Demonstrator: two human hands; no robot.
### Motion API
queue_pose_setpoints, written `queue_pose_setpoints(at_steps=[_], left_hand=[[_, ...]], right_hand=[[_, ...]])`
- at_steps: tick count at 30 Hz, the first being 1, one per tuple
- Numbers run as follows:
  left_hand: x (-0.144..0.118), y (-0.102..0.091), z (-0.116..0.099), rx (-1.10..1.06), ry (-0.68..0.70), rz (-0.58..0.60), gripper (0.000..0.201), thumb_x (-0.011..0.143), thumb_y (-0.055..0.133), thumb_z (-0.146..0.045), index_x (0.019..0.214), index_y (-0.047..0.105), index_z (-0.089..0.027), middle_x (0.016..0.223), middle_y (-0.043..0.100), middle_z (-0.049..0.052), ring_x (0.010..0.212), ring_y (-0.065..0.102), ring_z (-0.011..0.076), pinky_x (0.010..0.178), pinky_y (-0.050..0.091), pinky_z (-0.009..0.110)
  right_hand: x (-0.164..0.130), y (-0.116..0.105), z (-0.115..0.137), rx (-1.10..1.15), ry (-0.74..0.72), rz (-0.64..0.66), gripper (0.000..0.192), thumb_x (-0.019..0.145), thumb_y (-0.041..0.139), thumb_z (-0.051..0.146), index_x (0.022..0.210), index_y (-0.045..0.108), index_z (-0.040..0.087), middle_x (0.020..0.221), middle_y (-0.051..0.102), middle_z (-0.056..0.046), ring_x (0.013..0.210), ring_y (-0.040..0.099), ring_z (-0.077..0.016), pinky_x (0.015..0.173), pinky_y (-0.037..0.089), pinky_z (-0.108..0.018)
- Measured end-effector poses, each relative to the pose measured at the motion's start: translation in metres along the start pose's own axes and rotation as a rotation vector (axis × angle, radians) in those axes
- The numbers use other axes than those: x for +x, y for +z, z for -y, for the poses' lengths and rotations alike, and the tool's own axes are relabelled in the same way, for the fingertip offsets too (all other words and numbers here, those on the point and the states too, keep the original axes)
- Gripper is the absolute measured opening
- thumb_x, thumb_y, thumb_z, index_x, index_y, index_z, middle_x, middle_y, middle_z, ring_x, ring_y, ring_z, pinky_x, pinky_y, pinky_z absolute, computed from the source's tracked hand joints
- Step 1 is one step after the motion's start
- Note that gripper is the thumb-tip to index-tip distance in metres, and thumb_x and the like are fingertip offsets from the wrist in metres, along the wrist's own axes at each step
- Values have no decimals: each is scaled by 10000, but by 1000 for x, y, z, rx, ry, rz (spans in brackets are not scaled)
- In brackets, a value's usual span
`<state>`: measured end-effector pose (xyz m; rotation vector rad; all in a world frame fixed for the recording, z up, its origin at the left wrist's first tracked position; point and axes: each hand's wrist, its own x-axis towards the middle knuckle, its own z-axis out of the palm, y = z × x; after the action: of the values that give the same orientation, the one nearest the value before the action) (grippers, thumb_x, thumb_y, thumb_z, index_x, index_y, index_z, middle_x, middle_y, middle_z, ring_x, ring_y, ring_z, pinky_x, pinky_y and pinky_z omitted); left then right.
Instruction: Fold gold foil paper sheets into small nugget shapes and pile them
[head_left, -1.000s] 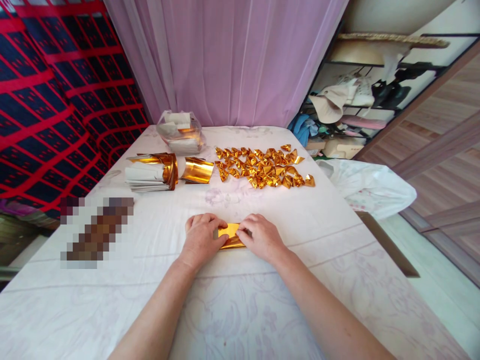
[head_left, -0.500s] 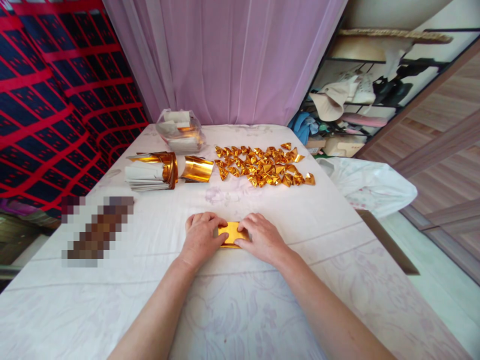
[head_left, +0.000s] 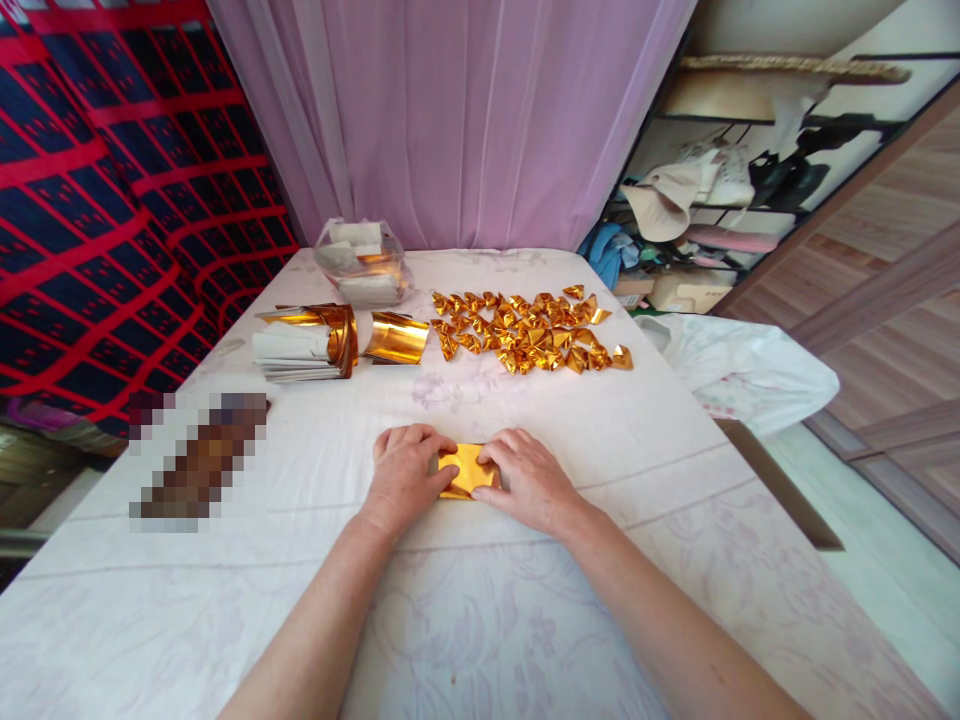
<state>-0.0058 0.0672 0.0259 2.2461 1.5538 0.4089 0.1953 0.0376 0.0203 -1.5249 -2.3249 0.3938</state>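
Both hands press a small gold foil sheet point(head_left: 468, 470) flat on the white cloth point(head_left: 480, 600): left hand point(head_left: 405, 478) pinning its left edge, right hand point(head_left: 529, 480) its right, fingers curled together on the shiny paper. Beyond lie a heap of folded gold pieces point(head_left: 529, 335), a curled foil strip point(head_left: 395, 338) and a paper stack point(head_left: 300, 345).

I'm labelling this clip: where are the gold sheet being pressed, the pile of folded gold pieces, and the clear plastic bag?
gold sheet point(head_left: 466, 468), head view, its bare middle.
pile of folded gold pieces point(head_left: 529, 333), head view, centre.
clear plastic bag point(head_left: 362, 262), head view, front wall.
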Motion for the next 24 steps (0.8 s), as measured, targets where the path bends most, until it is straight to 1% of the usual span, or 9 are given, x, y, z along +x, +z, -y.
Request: queue_pose_setpoints(at_steps=[8, 14, 18, 22, 24], left_hand=[[0, 2, 3, 9, 7, -1, 211, 794, 682, -315, 1003, 704, -329, 1063, 645, -15, 1084, 528, 232, 992, 290, 431], [0, 3, 3, 10, 13, -11, 210, 794, 677, -307, 1000, 706, -332, 1064, 647, -15, 1086, 532, 234, 990, 296, 430], [1, 4, 4, 11, 7, -13, 219, 785, 676, -306, 1001, 707, -330, 1066, 645, -10, 1086, 532, 241, 990, 300, 438], [1, 4, 4, 8, 5, -5, 228, 784, 668, -307, 1008, 706, -329, 1071, 645, -5, 1089, 530, 244, 1000, 293, 448], [2, 3, 3, 10, 2, -2, 225, 781, 666, -307, 1000, 709, -329, 1073, 644, -3, 1085, 531, 244, 1003, 291, 450]], right_hand=[[-5, -5, -9, 88, -60, 47, 346, 721, 781, 249, 1026, 623, 206, 1058, 606, -46, 1016, 522, -217, 888, 431, -357], [-6, -7, -17, 167, -133, 70, 376, 731, 736, 173, 1089, 634, 224, 1108, 600, -57, 1049, 531, -225, 918, 433, -382], [-6, -12, -24, 230, -180, 111, 420, 721, 721, 126, 1120, 636, 227, 1138, 594, -62, 1066, 531, -218, 938, 436, -382], [-5, -18, -32, 290, -190, 183, 445, 720, 710, 130, 1143, 637, 247, 1202, 568, -57, 1142, 513, -218, 1001, 415, -399], [-4, -17, -34, 331, -192, 193, 403, 742, 698, 152, 1128, 642, 251, 1215, 566, -54, 1152, 521, -210, 1011, 414, -396]])
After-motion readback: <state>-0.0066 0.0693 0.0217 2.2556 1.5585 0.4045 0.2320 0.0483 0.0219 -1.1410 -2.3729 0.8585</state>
